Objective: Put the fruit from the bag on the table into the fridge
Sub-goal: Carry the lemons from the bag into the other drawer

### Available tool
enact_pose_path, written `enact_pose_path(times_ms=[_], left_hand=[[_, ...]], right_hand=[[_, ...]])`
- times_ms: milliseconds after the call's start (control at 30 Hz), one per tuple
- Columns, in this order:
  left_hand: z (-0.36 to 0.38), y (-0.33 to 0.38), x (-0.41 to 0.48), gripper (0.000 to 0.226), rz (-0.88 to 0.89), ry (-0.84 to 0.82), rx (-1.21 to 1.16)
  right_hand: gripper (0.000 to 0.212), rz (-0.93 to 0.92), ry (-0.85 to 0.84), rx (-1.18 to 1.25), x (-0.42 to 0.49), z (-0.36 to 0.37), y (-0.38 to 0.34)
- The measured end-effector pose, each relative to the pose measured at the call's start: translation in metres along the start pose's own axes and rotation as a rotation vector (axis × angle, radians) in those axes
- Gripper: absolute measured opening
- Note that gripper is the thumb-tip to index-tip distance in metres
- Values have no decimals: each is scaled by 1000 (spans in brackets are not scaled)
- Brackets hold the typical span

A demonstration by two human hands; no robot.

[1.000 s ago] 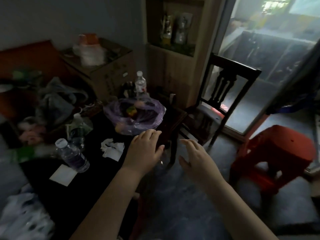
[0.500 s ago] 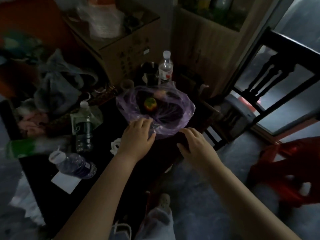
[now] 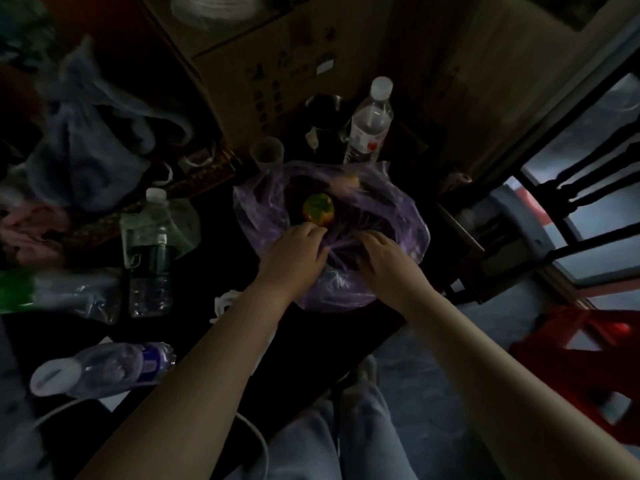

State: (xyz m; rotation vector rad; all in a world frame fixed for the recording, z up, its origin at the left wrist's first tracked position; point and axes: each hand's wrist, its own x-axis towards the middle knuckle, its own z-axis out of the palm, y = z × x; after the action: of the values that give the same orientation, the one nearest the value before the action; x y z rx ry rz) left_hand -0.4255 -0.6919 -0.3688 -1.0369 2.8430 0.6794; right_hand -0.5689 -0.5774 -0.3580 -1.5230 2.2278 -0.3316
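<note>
The purple bag lies at the centre of the frame on the dark table, and one yellow-green fruit shows in its open mouth. The left hand grasps the thin film just below the fruit. The right hand lies on the film with bent fingers, but I cannot tell if it pinches. If only one side is lifted, the fruit may roll out, or the film may tip the upright bottle just above

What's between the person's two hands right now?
In the head view, only gathered plastic of the purple bag lies between the left hand and right hand; the fruit sits beyond them.
</note>
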Motion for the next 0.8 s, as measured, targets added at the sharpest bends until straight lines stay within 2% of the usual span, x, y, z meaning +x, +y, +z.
enact_pose_path(times_ms=[300, 467, 800], left_hand=[[20, -18, 16, 46, -131, -7, 59], [24, -30, 7, 45, -225, 28, 79], [27, -43, -9, 54, -287, 101, 55]], right_hand=[[57, -53, -209, -13, 84, 33, 25], [66, -86, -172, -16, 109, 37, 32], [61, -188, 39, -161, 150, 26, 43]])
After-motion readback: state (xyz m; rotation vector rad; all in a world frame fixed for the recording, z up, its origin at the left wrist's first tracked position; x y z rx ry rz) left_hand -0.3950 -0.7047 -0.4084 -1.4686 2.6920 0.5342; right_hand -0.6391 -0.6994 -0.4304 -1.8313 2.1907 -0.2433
